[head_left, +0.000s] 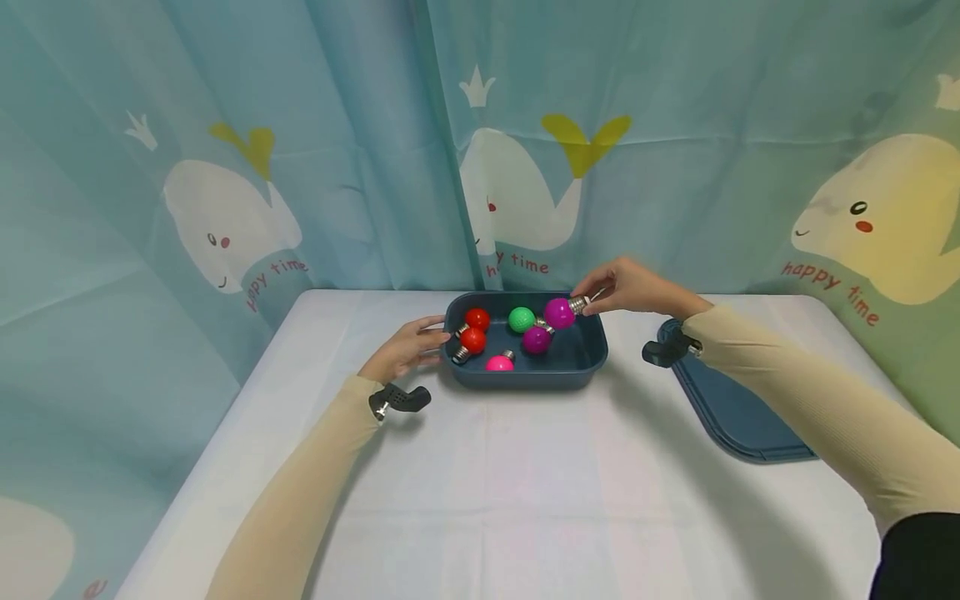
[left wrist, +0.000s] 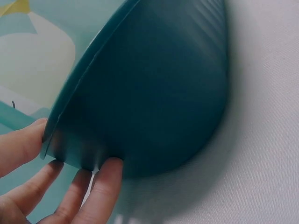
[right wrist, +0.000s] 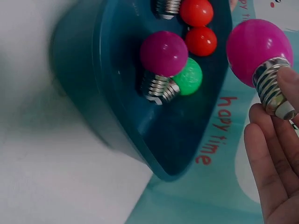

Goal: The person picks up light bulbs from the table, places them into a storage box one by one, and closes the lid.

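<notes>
A magenta light bulb point(right wrist: 256, 49) with a silver screw base is held in my right hand point(head_left: 628, 287), base between thumb and fingertips. It hangs over the right part of a dark blue bin point(head_left: 517, 379). My left hand point(head_left: 408, 346) holds the bin's left end; in the left wrist view its thumb meets the rim and its fingertips touch the outer wall. Inside lie a red bulb point(head_left: 477, 318), a second red bulb point(head_left: 472, 340), a green bulb point(head_left: 521, 319), a purple bulb point(head_left: 536, 340) and a pink bulb point(head_left: 498, 363).
A flat dark blue lid point(head_left: 738, 408) lies on the white table point(head_left: 525, 500) to the right, partly under my right forearm. Behind the bin hangs a light blue curtain point(head_left: 375, 208) printed with whales.
</notes>
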Demonstrator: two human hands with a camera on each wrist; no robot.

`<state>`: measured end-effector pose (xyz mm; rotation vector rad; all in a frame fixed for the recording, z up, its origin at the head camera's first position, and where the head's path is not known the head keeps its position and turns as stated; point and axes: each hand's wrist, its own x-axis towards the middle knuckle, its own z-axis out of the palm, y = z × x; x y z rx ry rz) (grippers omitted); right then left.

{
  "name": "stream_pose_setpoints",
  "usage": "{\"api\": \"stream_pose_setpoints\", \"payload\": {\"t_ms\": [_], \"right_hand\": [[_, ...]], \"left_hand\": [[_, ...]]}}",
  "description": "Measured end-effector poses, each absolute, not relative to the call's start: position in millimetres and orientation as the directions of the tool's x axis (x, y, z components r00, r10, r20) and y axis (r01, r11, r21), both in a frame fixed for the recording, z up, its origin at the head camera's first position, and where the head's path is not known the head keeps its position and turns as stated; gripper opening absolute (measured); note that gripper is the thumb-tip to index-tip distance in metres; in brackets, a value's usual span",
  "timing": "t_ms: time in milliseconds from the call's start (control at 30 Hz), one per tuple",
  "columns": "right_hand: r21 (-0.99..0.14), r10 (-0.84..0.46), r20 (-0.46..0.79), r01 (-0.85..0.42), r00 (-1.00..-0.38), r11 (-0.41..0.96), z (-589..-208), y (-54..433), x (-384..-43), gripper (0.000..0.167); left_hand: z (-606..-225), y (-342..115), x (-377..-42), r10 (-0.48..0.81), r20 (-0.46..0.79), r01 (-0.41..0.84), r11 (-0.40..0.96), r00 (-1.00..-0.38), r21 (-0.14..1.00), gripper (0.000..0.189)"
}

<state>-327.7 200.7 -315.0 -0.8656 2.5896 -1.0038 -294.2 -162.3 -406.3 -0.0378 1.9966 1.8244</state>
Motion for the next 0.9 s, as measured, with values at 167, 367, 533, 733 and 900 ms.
{"api": "stream_pose_setpoints", "payload": {"t_ms": [167, 367, 533, 733, 900], "right_hand": [[-0.672, -0.631, -0.036, -0.449, -0.775, 0.589, -325, 193, -335, 0.027], [-0.673, -0.671, -0.069, -0.462, -0.739, 0.578, -334, 184, -340, 0.029], [-0.68, -0.708, -0.085, -0.478, -0.701, 0.556, -339, 180, -341, 0.029], [-0.687, -0.721, -0.11, -0.471, -0.684, 0.553, -346, 176, -342, 0.027], [-0.687, -0.747, -0.113, -0.491, -0.655, 0.535, -352, 175, -342, 0.027]], "left_hand": [[-407, -162, -295, 0.268, -0.326, -0.299, 0.136, -0.907, 0.944, 0.061], [-407, -162, -297, 0.254, -0.34, -0.315, 0.136, -0.905, 0.939, 0.06], [-406, -161, -296, 0.26, -0.339, -0.311, 0.144, -0.904, 0.94, 0.06], [-406, -162, -295, 0.267, -0.332, -0.303, 0.147, -0.905, 0.942, 0.06], [-406, -162, -294, 0.269, -0.329, -0.299, 0.148, -0.905, 0.943, 0.06]]}}
